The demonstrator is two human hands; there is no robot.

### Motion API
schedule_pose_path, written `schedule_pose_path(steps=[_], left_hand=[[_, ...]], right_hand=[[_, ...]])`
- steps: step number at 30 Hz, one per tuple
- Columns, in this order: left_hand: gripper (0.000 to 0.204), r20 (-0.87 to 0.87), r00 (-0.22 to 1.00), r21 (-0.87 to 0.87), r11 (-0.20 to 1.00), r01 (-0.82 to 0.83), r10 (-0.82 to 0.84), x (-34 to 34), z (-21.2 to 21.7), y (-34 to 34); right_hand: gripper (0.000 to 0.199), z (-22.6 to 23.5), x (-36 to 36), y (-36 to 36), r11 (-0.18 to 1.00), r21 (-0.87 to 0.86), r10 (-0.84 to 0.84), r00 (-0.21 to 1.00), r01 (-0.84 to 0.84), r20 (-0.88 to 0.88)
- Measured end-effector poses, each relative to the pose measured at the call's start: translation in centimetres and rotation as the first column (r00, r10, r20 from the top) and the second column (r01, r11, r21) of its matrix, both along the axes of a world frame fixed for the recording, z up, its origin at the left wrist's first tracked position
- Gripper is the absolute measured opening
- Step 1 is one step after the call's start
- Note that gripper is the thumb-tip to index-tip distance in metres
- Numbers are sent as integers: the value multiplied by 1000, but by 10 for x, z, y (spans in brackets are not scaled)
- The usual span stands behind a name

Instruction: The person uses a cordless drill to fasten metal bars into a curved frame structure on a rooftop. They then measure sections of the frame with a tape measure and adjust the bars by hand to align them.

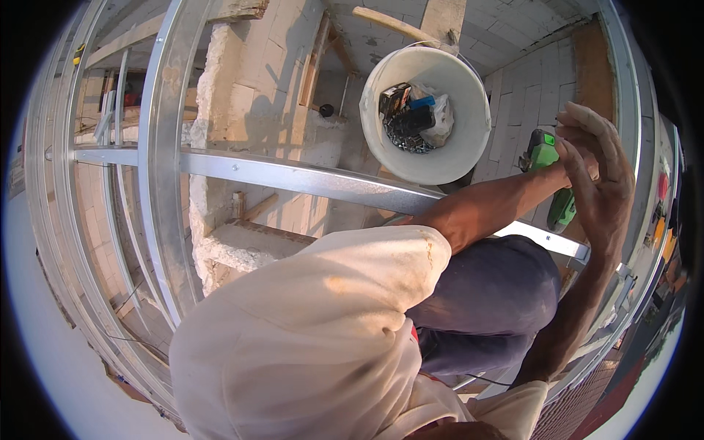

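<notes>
Both my arms reach to the right, and my hands meet beside a metal profile. My right hand [610,187] is raised, its fingers curved and apart from the thumb, with nothing visible in it. Behind it, my left hand [579,163] is mostly covered, so its fingers and anything in them cannot be made out. Under my left forearm is a green and black power tool [543,152], partly hidden by the arm. A white bucket [375,139] stands left of the tool, holding loose screws [411,144], a black object [414,119], small boxes and a clear plastic bag [441,121].
A metal crossbar [308,176] runs from the left under my arm. Upright metal profiles [163,147] stand at the left, with more along the right rim. Below are block walls [257,110] with rough edges. A wooden handle [389,23] lies behind the bucket.
</notes>
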State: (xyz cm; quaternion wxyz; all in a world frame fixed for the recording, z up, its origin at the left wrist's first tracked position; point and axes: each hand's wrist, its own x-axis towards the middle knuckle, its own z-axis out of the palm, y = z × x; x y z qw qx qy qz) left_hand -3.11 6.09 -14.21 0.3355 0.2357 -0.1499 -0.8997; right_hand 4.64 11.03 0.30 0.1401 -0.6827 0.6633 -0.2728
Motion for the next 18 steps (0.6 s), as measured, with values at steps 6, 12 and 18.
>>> schedule_pose_path(steps=[6,12,18], left_hand=[[31,48,998,3,999,-44,44,16,16,-14],[25,-58,991,-56,992,114,-117,45,59,-13],[9,-74,942,22,944,330,-328,56,72,-2]], right_hand=[[82,-41,-77,131,873,-85,-475,877,480,73],[90,-80,-56,149,849,30,-524,847,528,-92],[77,-89,-49,159,878,32,-471,849,478,240]])
